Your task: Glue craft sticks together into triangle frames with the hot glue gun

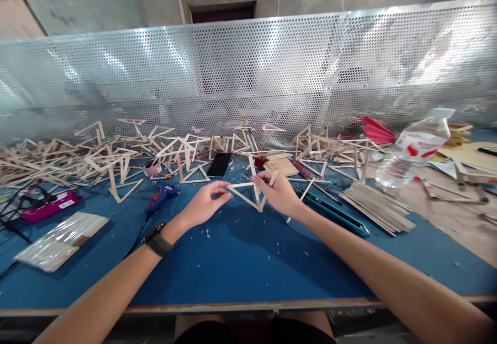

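Note:
A small frame of thin wooden sticks (245, 199), joined in triangles, stands between my hands above the blue table. My left hand (207, 202) pinches the frame's left corner between thumb and fingertips. On the other side, my right hand (278, 192) has its fingers closed around the upper right joint, which they partly hide. A blue glue gun (162, 198) lies to the left of my left hand. Behind the frame sits a black phone (219, 165). Close to my right forearm are a teal tool (336, 212) and a stack of flat wooden sticks (377, 206).
Many stick frames (77, 160) are heaped along the perforated metal screen (240, 69). A plastic-wrapped pack (62, 240) and a magenta power strip (50, 206) lie at left. A clear water bottle (413, 149) stands at right. Small scraps dot the blue tabletop (233, 266).

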